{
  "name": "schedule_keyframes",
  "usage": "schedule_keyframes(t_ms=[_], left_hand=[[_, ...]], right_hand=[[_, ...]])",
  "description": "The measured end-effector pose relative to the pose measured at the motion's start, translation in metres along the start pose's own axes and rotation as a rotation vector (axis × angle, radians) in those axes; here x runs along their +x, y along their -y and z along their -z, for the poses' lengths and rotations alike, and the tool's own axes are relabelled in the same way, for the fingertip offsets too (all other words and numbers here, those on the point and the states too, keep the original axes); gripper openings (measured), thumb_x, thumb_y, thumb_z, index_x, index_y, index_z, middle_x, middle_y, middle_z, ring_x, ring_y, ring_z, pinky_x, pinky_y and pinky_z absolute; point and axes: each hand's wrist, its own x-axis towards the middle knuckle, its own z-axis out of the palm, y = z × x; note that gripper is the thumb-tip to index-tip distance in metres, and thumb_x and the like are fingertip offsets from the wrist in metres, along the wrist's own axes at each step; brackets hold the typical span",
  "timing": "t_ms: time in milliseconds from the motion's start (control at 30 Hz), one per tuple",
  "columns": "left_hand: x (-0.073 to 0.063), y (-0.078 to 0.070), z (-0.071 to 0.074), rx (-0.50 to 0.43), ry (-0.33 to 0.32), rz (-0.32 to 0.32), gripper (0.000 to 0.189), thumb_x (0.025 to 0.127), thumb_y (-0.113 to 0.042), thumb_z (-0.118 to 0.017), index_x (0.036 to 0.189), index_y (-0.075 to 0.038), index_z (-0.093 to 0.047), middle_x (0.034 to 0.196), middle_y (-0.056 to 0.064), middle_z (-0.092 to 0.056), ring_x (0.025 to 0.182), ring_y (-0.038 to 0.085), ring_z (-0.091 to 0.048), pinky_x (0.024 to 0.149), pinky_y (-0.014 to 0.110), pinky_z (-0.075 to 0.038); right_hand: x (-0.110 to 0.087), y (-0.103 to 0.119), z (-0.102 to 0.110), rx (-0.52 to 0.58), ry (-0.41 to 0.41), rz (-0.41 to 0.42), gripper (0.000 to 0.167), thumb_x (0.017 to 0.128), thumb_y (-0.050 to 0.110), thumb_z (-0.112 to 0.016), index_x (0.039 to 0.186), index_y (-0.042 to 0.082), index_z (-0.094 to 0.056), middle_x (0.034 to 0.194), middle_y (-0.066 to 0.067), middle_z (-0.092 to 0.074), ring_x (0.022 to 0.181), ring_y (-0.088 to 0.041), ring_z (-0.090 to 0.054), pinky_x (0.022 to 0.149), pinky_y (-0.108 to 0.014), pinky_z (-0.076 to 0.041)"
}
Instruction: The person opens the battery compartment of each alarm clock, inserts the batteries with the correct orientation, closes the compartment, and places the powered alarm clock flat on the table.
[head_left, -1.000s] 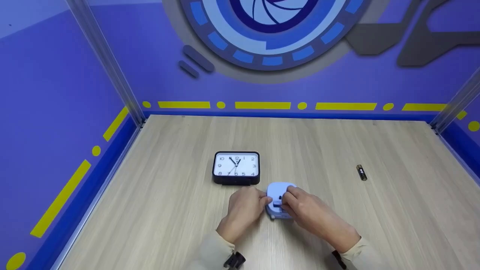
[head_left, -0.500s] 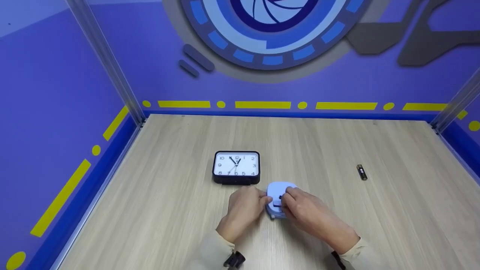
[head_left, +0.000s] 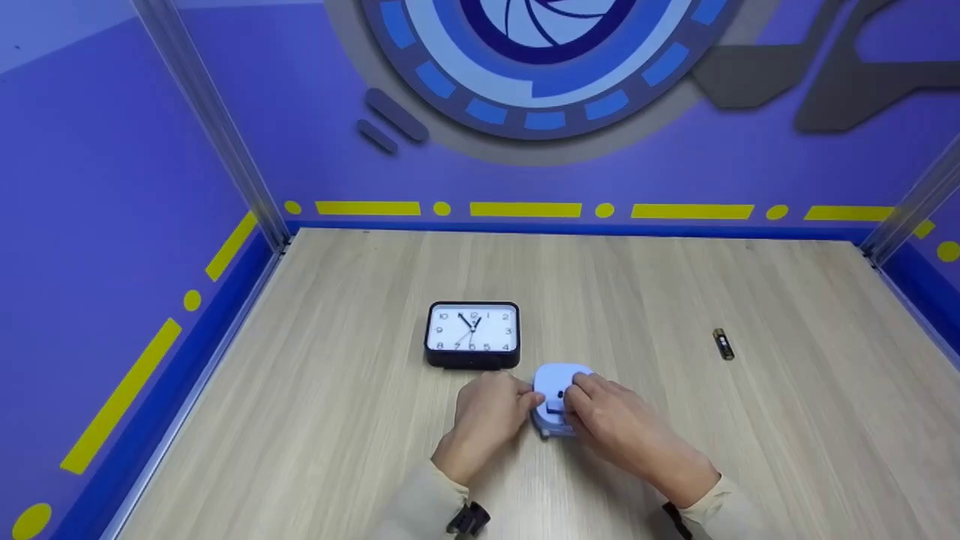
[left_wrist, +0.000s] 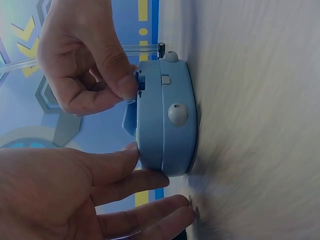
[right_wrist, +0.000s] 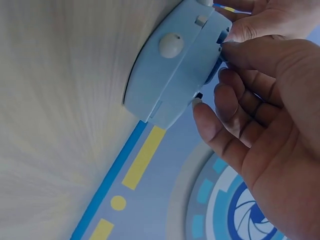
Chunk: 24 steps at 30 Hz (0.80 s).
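A light-blue alarm clock point(head_left: 559, 375) lies face down on the table, its back turned up and its dial hidden. In the left wrist view a small blue flap point(left_wrist: 130, 118) sticks out from that back, beside an open slot. My left hand point(head_left: 491, 412) holds the clock's left edge between thumb and index finger, the other fingers spread near the tabletop. My right hand point(head_left: 619, 427) has its fingers curled at the clock's back, the thumb tip right at the slot and flap. What its fingertips pinch there is hidden.
Just behind my left hand stands a black rectangular clock point(head_left: 472, 335) with a white dial. A black and gold battery point(head_left: 723, 344) lies farther right on the wooden table point(head_left: 337, 420). Blue patterned panels point(head_left: 247, 135) enclose the back and sides.
Both hands stay at the blue alarm clock in nearly the same place; the right fingers shift only slightly at its back. The black clock and the battery have not moved.
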Motion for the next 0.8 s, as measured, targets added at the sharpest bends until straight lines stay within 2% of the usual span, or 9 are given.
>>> schedule_keyframes(t_ms=[200,367,500,633,800], left_hand=[[-0.001,0.000,0.001,-0.010,-0.002,0.001,0.022,0.097,-0.031,-0.079,0.077,-0.025,-0.082,0.063,-0.014,-0.050,0.058,0.007,-0.043,0.050,0.031,-0.035],[-0.001,0.000,0.000,-0.012,-0.001,0.001,0.026,0.097,-0.031,-0.079,0.072,-0.024,-0.080,0.062,-0.014,-0.050,0.058,0.008,-0.043,0.050,0.031,-0.034],[-0.001,0.001,0.000,-0.024,-0.002,-0.002,0.026,0.097,-0.031,-0.080,0.071,-0.022,-0.080,0.062,-0.012,-0.052,0.057,0.009,-0.045,0.049,0.031,-0.036],[0.000,0.001,0.001,-0.032,-0.005,-0.001,0.021,0.096,-0.030,-0.080,0.078,-0.022,-0.084,0.064,-0.011,-0.058,0.058,0.009,-0.049,0.051,0.032,-0.038],[-0.001,0.001,0.000,-0.032,-0.002,0.002,0.013,0.096,-0.030,-0.080,0.090,-0.021,-0.087,0.067,-0.010,-0.061,0.060,0.009,-0.049,0.052,0.031,-0.039]], right_hand=[[0.000,-0.001,0.005,0.001,-0.007,-0.010,0.032,0.082,0.001,-0.088,0.087,0.009,-0.058,0.084,0.002,-0.050,0.072,-0.014,-0.048,0.061,-0.032,-0.048],[0.000,-0.003,0.009,-0.006,-0.026,-0.019,0.033,0.079,0.000,-0.089,0.086,0.009,-0.059,0.084,0.001,-0.051,0.072,-0.014,-0.048,0.060,-0.032,-0.048],[0.001,-0.004,0.012,-0.015,0.007,-0.053,0.030,0.081,0.000,-0.088,0.088,0.009,-0.060,0.086,0.000,-0.052,0.074,-0.015,-0.049,0.062,-0.033,-0.050],[0.000,-0.008,0.017,-0.021,0.029,-0.080,0.029,0.083,0.000,-0.088,0.089,0.008,-0.061,0.088,-0.001,-0.052,0.077,-0.016,-0.050,0.064,-0.034,-0.051],[-0.002,-0.018,0.021,-0.062,-0.010,-0.098,0.030,0.080,0.000,-0.089,0.088,0.009,-0.061,0.087,-0.001,-0.052,0.075,-0.018,-0.051,0.062,-0.036,-0.049]])
